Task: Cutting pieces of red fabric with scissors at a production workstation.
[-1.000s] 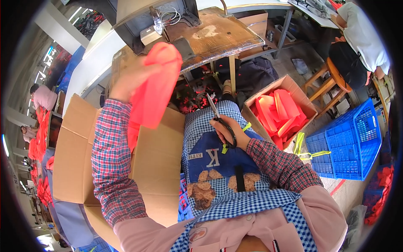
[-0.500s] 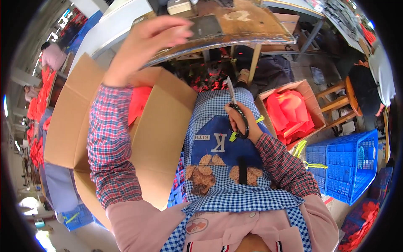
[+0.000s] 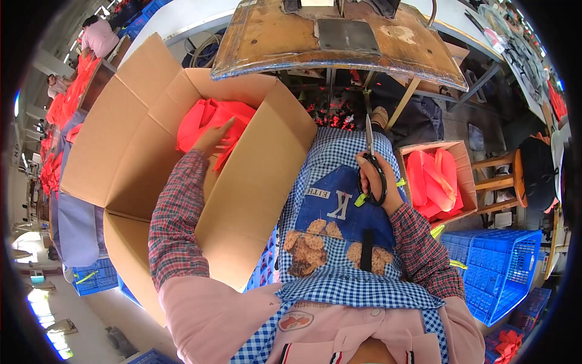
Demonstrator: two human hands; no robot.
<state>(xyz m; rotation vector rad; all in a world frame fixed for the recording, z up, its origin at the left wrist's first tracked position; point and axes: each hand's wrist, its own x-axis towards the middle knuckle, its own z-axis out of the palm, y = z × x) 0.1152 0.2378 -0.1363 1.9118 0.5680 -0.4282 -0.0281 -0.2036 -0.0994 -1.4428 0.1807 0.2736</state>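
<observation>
My left hand (image 3: 213,139) reaches into a large cardboard box (image 3: 254,176) on my left. Its fingers are stretched apart against a heap of red fabric pieces (image 3: 212,118), gripping none that I can see. Over my lap, my right hand (image 3: 388,187) holds a pair of scissors (image 3: 369,134) by the black handles. The blades point away from me and look closed. A blue checked apron (image 3: 303,206) with a dark blue panel covers my lap beneath the scissors.
A worn wooden worktable (image 3: 273,45) with a metal plate stands ahead. To the right are a smaller carton (image 3: 468,173) holding red fabric, a blue plastic crate (image 3: 485,255) and a wooden stool (image 3: 503,181). Red scraps lie beneath the table. Another person (image 3: 100,36) is at far left.
My left hand has come down from above the worktable's near edge into the big box, onto the red fabric. My right hand still holds the scissors over my lap. The view has shifted.
</observation>
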